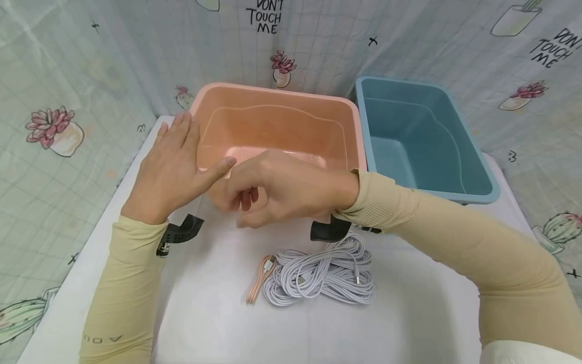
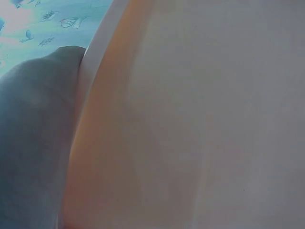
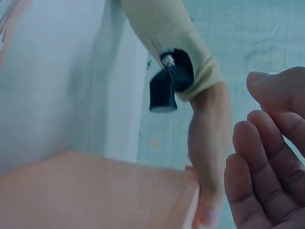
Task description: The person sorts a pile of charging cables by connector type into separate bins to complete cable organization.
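An orange plastic bin [image 1: 277,119] stands at the back of the white table. My left hand [image 1: 170,167] lies along its left side, fingers straight and thumb stretched toward the front rim. In the left wrist view the bin wall [image 2: 190,119] fills most of the picture, with part of the hand [image 2: 38,143] against its edge. My right hand [image 1: 291,187] hovers over the bin's front, fingers loosely bent. The right wrist view shows nothing between those fingers [image 3: 250,167]. Coiled white cables [image 1: 318,275] and a small orange cable [image 1: 260,280] lie in front of the bin.
A blue bin [image 1: 400,96] stands against the orange bin's right side. Patterned cloth [image 1: 318,50] hangs behind and on both sides of the table [image 1: 227,323]. Black camera straps [image 1: 329,230] hang at both wrists.
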The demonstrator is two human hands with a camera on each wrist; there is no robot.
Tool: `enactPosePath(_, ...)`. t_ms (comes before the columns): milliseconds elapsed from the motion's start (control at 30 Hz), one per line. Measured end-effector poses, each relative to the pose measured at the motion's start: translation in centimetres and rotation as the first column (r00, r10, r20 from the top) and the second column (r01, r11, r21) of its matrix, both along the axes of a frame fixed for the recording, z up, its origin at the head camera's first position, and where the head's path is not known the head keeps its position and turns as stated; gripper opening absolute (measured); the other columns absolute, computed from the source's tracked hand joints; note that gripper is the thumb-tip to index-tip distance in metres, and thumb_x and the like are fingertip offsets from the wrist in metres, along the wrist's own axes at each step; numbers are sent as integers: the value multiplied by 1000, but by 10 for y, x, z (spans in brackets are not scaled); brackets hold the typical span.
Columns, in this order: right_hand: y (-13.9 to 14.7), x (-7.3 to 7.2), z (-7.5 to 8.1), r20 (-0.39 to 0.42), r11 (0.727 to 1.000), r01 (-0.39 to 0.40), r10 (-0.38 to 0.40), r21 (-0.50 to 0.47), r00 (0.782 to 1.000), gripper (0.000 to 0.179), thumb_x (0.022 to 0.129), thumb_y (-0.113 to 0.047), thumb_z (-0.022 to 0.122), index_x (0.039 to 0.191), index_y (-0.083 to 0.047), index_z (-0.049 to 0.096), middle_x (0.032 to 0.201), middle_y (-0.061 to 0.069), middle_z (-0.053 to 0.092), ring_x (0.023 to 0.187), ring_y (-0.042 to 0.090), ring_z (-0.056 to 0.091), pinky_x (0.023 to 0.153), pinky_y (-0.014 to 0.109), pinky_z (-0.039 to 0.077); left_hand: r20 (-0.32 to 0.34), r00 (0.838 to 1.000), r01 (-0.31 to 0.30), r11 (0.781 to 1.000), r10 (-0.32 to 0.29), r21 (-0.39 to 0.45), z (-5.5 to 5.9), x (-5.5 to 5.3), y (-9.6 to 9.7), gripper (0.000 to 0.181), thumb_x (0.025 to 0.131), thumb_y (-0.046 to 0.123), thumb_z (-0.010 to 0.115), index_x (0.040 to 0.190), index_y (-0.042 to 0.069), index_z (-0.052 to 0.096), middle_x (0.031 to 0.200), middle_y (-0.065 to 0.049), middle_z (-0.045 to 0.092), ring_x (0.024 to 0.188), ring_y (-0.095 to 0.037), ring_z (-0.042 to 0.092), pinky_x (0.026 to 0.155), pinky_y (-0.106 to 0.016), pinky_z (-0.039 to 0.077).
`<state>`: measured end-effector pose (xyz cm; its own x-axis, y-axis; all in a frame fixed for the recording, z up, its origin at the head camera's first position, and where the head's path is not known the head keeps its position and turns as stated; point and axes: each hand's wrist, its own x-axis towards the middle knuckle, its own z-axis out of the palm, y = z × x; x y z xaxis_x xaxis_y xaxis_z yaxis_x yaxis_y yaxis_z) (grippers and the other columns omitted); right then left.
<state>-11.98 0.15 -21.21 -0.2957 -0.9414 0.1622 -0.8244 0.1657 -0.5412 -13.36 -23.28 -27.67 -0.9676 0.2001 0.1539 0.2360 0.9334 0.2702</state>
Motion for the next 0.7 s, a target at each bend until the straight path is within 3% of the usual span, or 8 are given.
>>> enactPosePath(233,-7,12,-17,71,994,-76,71,82,995,20,84,-20,75,103,-16,71,95,-10,70,80,0,58,77,11,51,19,1000,-4,1000,4,-9,0,-1,1,107,88,77,35,155,1,3,164,-14,-1,155,-30,-1,128,-50,-2)
enactPosePath(500,-14,16,-41,-9,965,-156,161,211,987,19,87,-31,71,105,-27,70,92,-17,67,85,-6,57,81,8,47,4,1000,-1,1000,1,0,0,-3,0,105,88,76,37,155,2,3,165,-13,1,156,-30,1,128,-49,-1)
enactPosePath(700,-22,21,-61,47,954,-179,172,241,984,21,83,-23,73,103,-24,70,90,-14,65,87,-3,58,79,4,43,-6,1000,-1,1000,1,0,0,-3,0,105,88,75,38,155,3,4,165,-12,1,156,-29,2,128,-49,1)
